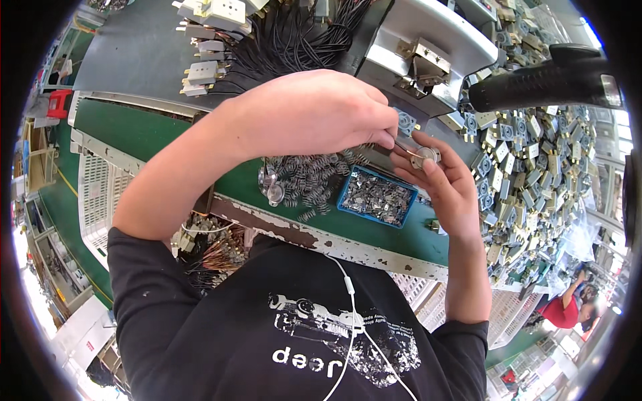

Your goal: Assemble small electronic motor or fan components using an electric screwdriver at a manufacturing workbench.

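My left hand reaches across from the left, its fingers closed in a pinch at the end of a thin copper-coloured wire. That wire runs to a small round metal part, which my right hand grips between thumb and fingers. Just past the left fingertips lies a grey plug housing with a round recess. Below the hands on the green bench is a blue tray of small metal pieces. Beside it spreads a heap of coil springs, with clear round pieces at its left.
A metal fixture stands beyond my hands, and a black tool handle juts in at right. Plug housings are piled along the right. Black cables with white plugs lie far left. A person in red is at lower right.
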A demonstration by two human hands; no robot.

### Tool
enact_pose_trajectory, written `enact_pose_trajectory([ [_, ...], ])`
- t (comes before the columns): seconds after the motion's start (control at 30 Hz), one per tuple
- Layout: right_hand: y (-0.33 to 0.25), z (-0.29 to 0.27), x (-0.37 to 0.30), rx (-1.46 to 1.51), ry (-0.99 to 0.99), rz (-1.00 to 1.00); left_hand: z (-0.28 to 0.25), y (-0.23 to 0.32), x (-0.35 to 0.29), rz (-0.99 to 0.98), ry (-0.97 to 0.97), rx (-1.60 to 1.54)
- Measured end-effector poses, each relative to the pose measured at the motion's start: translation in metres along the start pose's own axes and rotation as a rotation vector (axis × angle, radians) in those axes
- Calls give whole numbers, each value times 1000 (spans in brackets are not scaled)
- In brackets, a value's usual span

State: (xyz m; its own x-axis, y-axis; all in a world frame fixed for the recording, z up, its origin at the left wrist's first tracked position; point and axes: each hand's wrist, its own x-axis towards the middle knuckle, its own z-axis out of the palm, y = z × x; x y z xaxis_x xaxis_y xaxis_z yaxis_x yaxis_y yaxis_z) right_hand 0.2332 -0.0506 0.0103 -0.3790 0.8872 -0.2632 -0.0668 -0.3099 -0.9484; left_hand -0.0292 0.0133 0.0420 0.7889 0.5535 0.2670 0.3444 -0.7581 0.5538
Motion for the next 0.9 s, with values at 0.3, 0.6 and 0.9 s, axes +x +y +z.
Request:
enact_pose_trajectory([
  [0.3,4,10,9,113,45,3,-2,0,-4,-19,11,4],
  [0.6,1,20,10,8,304,-264,22,5,0,-177,143,-273],
  [0.9,-16,6,12,-97,23,-116,22,-10,-9,79,111,227],
])
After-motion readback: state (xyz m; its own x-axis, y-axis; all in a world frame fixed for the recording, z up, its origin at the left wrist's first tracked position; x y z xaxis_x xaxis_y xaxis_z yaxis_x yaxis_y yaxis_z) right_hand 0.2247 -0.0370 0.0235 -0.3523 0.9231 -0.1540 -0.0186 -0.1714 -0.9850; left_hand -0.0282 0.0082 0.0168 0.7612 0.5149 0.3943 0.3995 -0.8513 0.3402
